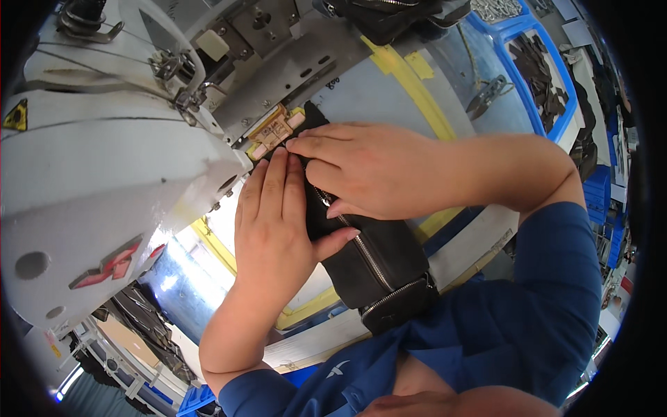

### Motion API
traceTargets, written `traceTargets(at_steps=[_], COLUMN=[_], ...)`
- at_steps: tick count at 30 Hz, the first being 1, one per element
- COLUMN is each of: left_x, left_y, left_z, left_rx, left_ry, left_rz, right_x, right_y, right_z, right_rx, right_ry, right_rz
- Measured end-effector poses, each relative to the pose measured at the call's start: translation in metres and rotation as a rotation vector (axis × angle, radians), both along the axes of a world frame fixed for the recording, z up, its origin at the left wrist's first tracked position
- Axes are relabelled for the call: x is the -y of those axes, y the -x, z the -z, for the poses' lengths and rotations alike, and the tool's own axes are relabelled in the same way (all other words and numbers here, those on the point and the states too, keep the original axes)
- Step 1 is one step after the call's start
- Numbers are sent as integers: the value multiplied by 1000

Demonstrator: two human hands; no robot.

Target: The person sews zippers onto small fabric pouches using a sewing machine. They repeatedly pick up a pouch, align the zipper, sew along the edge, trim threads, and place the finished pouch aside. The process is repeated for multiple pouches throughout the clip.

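Nearest the camera, the person's blue sleeves come in from the lower edge. Just beyond them a black pouch (379, 267) of matte, soft-looking material lies on the tabletop (375, 97), with silver metal zippers running along its length and around its near end.

The left hand (274, 226) lies flat on the pouch's left side, fingers straight and together, the thumb spread across the black material; its grip is a pressing hold, palm down, not a closed grasp. The right hand (368, 167) crosses over from the right, fingers curled down over the far end of the pouch, pinning it to the surface beside the zipper.

The step in hand looks like positioning the pouch's far edge under the clamp (276, 130), a small tan and pink fixture that the fingertips meet. The next move would likely call for keeping the edge aligned and flat while fingers stay out of the clamp's path.

Further off stands the white, smooth-bodied sewing machine (104, 160), with thin thread lines and grey metal plates. Yellow tape strips (410, 80) cross the pale tabletop, small metal snips (490, 94) lie on it, and blue plastic bins (549, 69) hold dark cut pieces.
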State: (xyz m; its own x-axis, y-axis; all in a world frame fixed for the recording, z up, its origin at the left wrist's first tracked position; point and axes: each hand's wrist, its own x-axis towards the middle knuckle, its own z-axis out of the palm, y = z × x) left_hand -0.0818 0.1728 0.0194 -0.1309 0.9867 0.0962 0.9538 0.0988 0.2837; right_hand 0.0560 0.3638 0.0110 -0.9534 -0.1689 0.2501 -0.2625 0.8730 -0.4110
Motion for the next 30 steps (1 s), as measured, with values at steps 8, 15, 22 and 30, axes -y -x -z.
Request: traceTargets(at_steps=[8, 15, 22, 30], left_x=[0, 0, 3, 0], left_y=[1, 3, 2, 2], left_z=[2, 3, 3, 3], left_rx=[13, 35, 34, 5], left_ry=[-29, -32, -31, -43], left_rz=[24, 18, 10, 46], right_x=[2, 2, 3, -6], right_y=[-1, 0, 1, -5], right_z=[-3, -3, -7, -7], right_rx=[-6, -5, -13, -20], right_ry=[-35, -26, -68, -37], right_rz=[28, 21, 11, 21])
